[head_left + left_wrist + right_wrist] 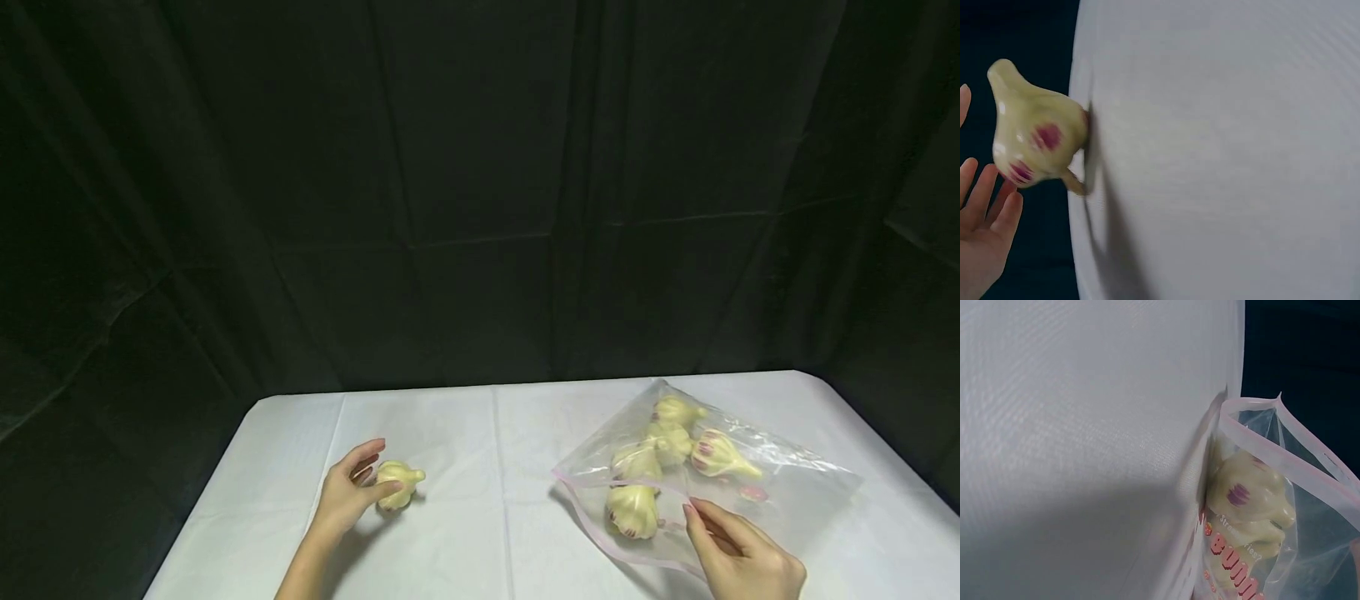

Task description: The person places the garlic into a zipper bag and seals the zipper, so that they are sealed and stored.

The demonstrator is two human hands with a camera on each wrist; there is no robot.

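Note:
A pale garlic bulb (399, 485) with purple patches sits on the left part of the table. Around it my left hand (347, 493) is spread, thumb overlapping the bulb in the head view. From the left wrist, the fingers (982, 200) look extended beside the bulb (1038, 134), not curled round it. On the right, my right hand (742, 554) pinches the pink-edged mouth of a clear zip bag (810, 479) between thumb and fingers. The mouth gapes in the right wrist view. Several garlic bulbs (633, 510) lie inside; red lettering (1235, 565) marks the bag.
A white cloth covers the table (465, 533), with fold lines running across it. Behind and at both sides hangs a black curtain (480, 208), reaching down to the table's back edge.

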